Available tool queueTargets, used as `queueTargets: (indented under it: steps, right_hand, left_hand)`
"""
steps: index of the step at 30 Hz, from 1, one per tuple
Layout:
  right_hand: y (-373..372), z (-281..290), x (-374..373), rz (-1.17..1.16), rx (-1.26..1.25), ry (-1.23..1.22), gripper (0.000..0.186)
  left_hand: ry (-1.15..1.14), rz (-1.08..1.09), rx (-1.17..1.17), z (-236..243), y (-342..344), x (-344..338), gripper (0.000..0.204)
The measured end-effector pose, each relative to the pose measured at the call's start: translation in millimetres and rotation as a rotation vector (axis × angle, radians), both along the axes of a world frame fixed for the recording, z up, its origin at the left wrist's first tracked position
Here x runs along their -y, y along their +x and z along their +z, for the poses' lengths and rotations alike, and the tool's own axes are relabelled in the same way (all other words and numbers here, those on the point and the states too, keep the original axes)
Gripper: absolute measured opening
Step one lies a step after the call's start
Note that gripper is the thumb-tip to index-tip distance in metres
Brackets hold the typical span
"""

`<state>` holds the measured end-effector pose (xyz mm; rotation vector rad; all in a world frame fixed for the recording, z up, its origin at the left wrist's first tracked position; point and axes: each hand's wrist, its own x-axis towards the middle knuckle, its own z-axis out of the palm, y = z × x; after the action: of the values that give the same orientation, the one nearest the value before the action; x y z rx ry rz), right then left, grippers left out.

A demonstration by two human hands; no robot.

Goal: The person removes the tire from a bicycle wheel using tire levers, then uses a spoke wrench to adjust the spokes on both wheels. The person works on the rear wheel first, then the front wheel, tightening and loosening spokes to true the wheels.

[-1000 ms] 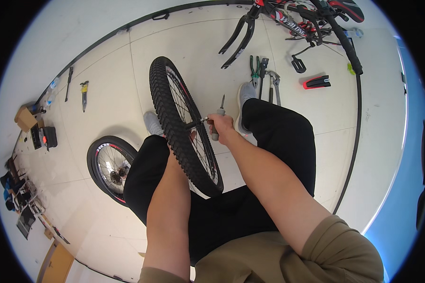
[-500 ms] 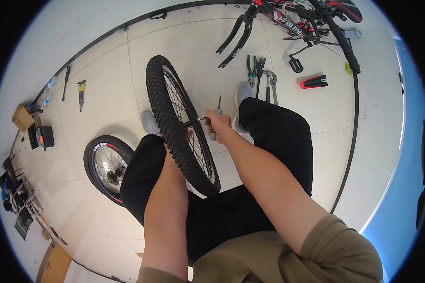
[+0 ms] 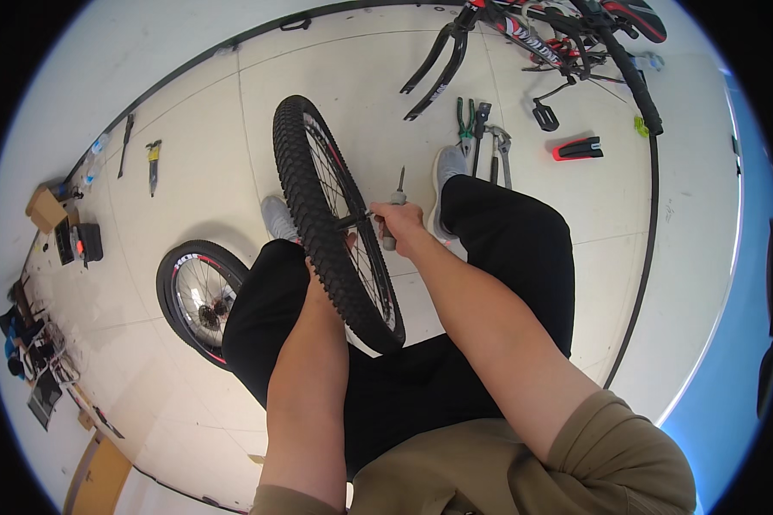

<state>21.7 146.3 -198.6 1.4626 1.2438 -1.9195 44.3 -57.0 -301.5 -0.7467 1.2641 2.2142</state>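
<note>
A bicycle wheel (image 3: 305, 193) with a knobby black tyre stands upright between my knees, leaning a little to the left at its top. My left hand (image 3: 350, 242) is mostly hidden behind the tyre; a bit of it shows through the spokes below the hub (image 3: 350, 221), and it appears to hold the wheel. On the wheel's right side, my right hand (image 3: 402, 227) grips a grey-handled screwdriver (image 3: 398, 199), its tip pointing away from me. The thumb and forefinger of that hand reach to the end of the axle (image 3: 369, 214).
A second wheel (image 3: 202, 300) with a sprocket cluster lies left of my knee. Ahead are a bicycle frame with bare fork (image 3: 438, 64), green-handled pliers (image 3: 465, 120), a hammer (image 3: 496, 142) and a red-black part (image 3: 578, 149). A yellow-black tool (image 3: 153, 167) and a box (image 3: 45, 209) lie left.
The whole view has shifted slightly, so the floor things sit a little further right. My right hand stays at the axle end with the screwdriver in it; the wheel has hardly moved.
</note>
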Motion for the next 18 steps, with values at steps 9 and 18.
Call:
queueTargets:
  steps: [9, 18]
  right_hand:
    - [-2.4, 3.3, 5.6, -0.194, -0.041, -0.013, 0.023]
    - [2.0, -10.0, 2.9, -0.121, -0.153, -0.016, 0.024]
  left_hand:
    - [-0.297, -0.201, -0.225, -27.1, 5.6, 21.1, 0.03]
    - [0.273, 0.289, 0.129, 21.8, 8.8, -4.5, 0.028]
